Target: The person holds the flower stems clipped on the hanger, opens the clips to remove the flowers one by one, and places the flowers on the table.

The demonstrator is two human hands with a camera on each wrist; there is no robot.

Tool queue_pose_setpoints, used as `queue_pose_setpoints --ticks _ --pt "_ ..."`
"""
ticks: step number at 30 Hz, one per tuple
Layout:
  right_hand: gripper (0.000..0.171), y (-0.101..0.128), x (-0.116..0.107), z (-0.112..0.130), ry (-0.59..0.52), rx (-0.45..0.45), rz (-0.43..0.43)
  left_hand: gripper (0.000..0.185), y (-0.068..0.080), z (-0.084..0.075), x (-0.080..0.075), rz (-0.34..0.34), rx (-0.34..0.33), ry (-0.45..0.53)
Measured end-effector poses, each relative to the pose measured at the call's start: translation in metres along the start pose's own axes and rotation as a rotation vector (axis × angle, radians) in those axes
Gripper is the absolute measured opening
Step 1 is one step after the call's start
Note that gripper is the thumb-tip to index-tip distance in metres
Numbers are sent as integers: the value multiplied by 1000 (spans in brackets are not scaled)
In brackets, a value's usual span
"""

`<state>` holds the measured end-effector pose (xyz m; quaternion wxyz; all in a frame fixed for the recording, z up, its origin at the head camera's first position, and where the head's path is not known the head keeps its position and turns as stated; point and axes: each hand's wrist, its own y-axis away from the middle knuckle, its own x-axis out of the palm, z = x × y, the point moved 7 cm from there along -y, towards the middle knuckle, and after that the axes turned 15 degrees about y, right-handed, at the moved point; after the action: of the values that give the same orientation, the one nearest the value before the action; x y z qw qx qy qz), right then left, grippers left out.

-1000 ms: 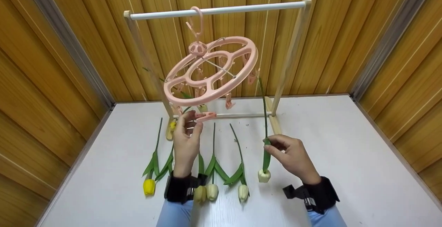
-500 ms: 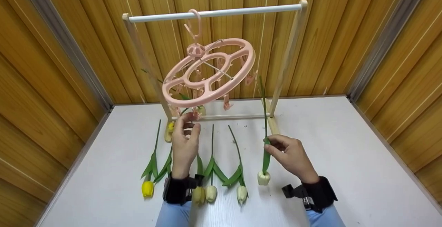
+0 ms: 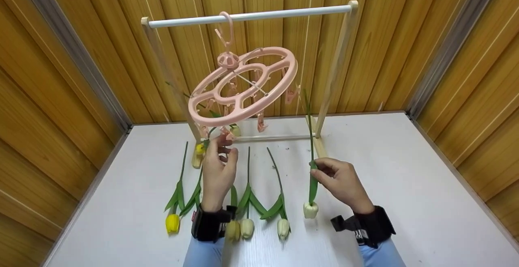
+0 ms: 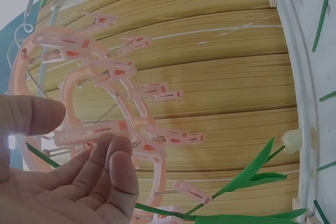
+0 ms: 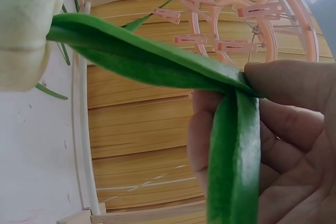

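Observation:
A round pink clip hanger hangs tilted from the rack's white bar, small pink clips dangling below it. At its front lower edge, my left hand is raised by a clip. In the left wrist view, the thumb stands apart from the loosely bent fingers, whose tips are at a pink clip; contact is unclear. My right hand pinches a white tulip where its leaves meet the stem, bloom down and stem up. The right wrist view shows its green leaves close up.
Several tulips lie on the white table, including a yellow one at left and a white one nearer the middle. Behind the left hand, other tulips hang from the hanger. The wooden rack stands before wood-patterned walls.
The clip at my left fingertips, lying sideways one second ago, has swung round and now hangs lower. The hanger has shifted slightly left in view. My right hand keeps its hold on the tulip.

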<state>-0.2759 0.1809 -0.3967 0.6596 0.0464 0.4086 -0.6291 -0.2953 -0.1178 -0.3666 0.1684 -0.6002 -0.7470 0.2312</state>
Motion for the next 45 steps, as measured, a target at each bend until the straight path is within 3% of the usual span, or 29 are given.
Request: queue_pose_setpoints --ticks 15,31,45 --pt "15 -2 3 -9 -3 36 15 38 3 4 7 77 -67 -115" --pt "19 -2 7 -18 2 102 54 40 7 8 17 118 -41 -251" --pt "21 -2 15 -29 8 163 81 50 12 10 26 218 -26 -297"
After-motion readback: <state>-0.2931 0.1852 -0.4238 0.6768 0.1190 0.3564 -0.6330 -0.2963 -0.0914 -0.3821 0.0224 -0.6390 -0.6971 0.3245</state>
